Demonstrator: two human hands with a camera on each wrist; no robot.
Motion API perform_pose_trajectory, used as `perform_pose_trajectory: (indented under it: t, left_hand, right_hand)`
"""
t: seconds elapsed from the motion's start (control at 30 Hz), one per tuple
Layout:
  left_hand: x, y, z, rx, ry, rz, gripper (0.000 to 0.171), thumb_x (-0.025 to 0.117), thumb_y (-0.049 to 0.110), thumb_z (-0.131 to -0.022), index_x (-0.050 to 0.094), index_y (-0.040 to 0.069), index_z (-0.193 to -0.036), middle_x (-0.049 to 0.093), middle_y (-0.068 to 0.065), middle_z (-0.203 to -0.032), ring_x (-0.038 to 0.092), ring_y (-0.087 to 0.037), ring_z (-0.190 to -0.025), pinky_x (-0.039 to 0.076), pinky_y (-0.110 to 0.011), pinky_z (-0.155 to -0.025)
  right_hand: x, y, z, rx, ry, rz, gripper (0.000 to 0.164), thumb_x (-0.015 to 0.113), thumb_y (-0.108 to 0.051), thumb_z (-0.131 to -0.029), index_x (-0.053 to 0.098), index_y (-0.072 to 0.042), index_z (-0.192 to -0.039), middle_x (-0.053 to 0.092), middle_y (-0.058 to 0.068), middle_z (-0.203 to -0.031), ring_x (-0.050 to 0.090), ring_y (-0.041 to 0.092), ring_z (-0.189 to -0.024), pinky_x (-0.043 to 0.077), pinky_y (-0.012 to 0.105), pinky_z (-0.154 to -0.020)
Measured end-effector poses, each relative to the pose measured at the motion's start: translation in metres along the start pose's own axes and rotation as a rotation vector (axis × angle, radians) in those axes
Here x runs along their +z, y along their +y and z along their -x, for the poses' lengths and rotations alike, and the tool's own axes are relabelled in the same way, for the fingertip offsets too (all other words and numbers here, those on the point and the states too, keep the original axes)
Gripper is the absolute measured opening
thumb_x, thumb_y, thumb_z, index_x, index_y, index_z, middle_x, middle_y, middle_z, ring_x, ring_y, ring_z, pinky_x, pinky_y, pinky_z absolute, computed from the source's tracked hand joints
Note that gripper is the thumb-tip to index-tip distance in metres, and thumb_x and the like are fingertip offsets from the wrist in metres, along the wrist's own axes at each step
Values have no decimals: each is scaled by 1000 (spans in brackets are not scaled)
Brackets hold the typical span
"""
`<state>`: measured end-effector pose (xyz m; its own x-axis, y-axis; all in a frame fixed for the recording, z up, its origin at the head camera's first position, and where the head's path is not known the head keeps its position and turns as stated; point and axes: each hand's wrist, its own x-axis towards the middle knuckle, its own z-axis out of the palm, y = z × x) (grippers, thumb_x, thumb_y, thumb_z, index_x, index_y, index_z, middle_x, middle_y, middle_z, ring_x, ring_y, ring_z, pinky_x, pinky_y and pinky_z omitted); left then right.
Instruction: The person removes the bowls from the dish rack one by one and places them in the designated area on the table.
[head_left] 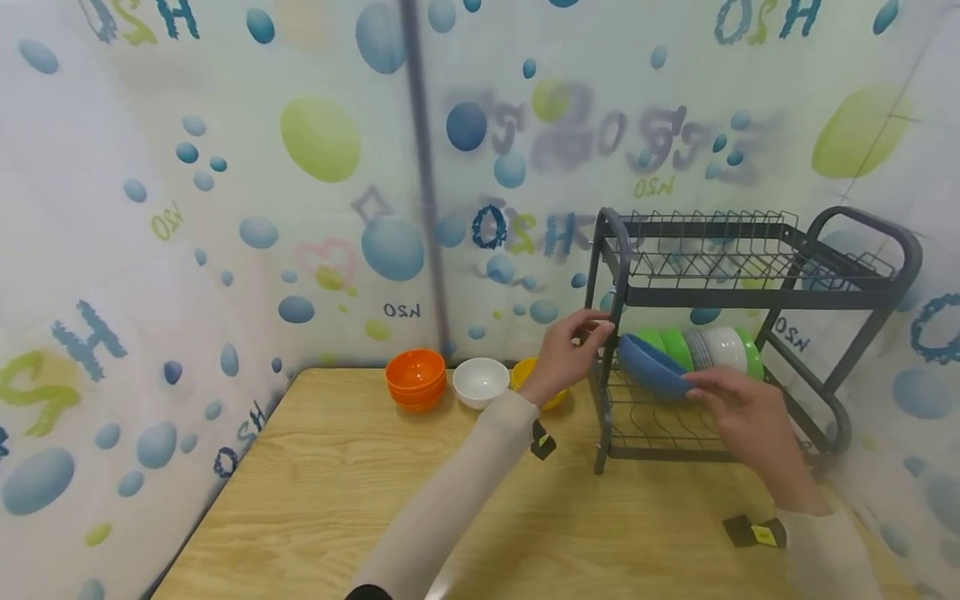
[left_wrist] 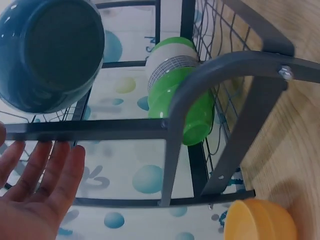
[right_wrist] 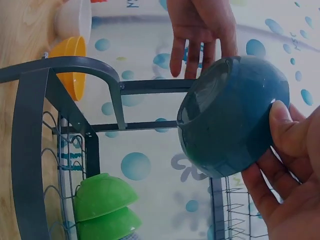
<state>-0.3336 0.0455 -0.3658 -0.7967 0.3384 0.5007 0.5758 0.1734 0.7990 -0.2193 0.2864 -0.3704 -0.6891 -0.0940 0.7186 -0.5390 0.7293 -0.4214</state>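
My right hand (head_left: 750,417) pinches the rim of a blue bowl (head_left: 652,368), thumb on one side and fingers on the other. The bowl is tilted and overlaps the lower level of a grey two-tier dish rack (head_left: 757,297). By the rack's left post is my left hand (head_left: 564,354); in the left wrist view its fingers (left_wrist: 57,172) are extended, tips right at a rack bar, with no bowl in them. Green bowls (right_wrist: 106,200) and a white bowl (head_left: 726,347) stand on edge in the lower tier, beside the blue bowl.
Left of the rack, along the back of the wooden table (head_left: 315,475), stand stacked orange bowls (head_left: 416,375), a white bowl (head_left: 481,382) and yellow bowls (right_wrist: 75,67). A patterned curtain (head_left: 315,250) hangs behind. The rack's upper wire tier (head_left: 712,265) overhangs the right hand's work.
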Motion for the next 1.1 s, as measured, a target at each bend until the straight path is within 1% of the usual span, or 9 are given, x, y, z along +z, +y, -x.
perform_pose_trajectory:
  t: [0.1, 0.2, 0.27, 0.37, 0.47, 0.6, 0.73, 0.9, 1.1]
  left_hand:
    - [-13, 0, 10, 7, -17, 10, 32, 58, 29, -106, 64, 15, -134, 72, -9, -117, 69, -21, -99, 57, -20, -80]
    - [-24, 0, 21, 24, -29, -17, 32, 59, 30, -105, 64, 18, -135, 71, -5, -117, 67, -15, -107, 56, -20, -87]
    - [-31, 1, 29, 54, -35, -31, 32, 61, 30, -105, 64, 17, -134, 70, -5, -118, 66, -14, -110, 56, -22, -92]
    - [-39, 5, 43, 134, -44, -41, 34, 64, 24, -103, 63, 12, -134, 68, -10, -123, 65, -19, -115, 56, -31, -99]
    - [-44, 10, 60, 216, -54, -101, 36, 68, 22, -100, 63, 8, -133, 67, -11, -126, 62, -21, -119, 54, -37, -104]
    - [-50, 17, 82, 293, -78, -246, 38, 72, 27, -97, 66, 11, -131, 65, -3, -128, 56, -16, -123, 51, -33, -107]
    - [-57, 23, 102, 360, -117, -315, 38, 75, 28, -95, 67, 11, -128, 62, -1, -130, 53, -14, -126, 50, -30, -108]
    - [-65, 25, 124, 413, -193, -409, 36, 75, 29, -95, 67, 13, -126, 64, 3, -126, 54, -11, -124, 49, -25, -106]
    - [-70, 27, 140, 423, -305, -538, 18, 74, 27, -96, 70, 16, -110, 68, 6, -110, 59, -7, -104, 51, -18, -93]
  right_hand:
    - [3, -5, -1, -107, 15, -1, 32, 79, 16, -74, 77, -5, -99, 76, -2, -94, 51, -27, -96, 41, -1, -84]
    - [6, -12, -2, -191, 9, -16, 36, 79, 18, -71, 77, -7, -96, 75, 5, -92, 54, -22, -95, 43, 0, -84]
    - [9, -16, -2, -237, -4, -32, 37, 79, 18, -70, 78, -8, -95, 75, 4, -90, 59, -15, -93, 45, 1, -84]
    - [14, -24, -2, -281, -28, -54, 40, 80, 18, -70, 79, -11, -96, 75, 2, -91, 64, -5, -90, 47, 2, -86]
    - [20, -31, 0, -308, -54, -72, 43, 79, 19, -69, 79, -14, -97, 76, 0, -92, 66, -1, -91, 47, 3, -89]
    - [26, -39, 3, -354, -89, -102, 48, 79, 24, -66, 79, -14, -96, 76, -3, -93, 66, 2, -91, 49, 4, -89]
    - [35, -46, 5, -414, -124, -119, 50, 77, 27, -65, 80, -12, -96, 76, -5, -95, 66, 7, -91, 50, 5, -89]
    - [46, -54, 9, -507, -173, -171, 51, 70, 29, -66, 80, -10, -97, 75, -3, -96, 66, 13, -91, 51, 8, -90]
    - [57, -59, 13, -572, -207, -189, 45, 69, 23, -72, 80, -13, -97, 75, -2, -98, 67, 16, -93, 47, 8, -99]
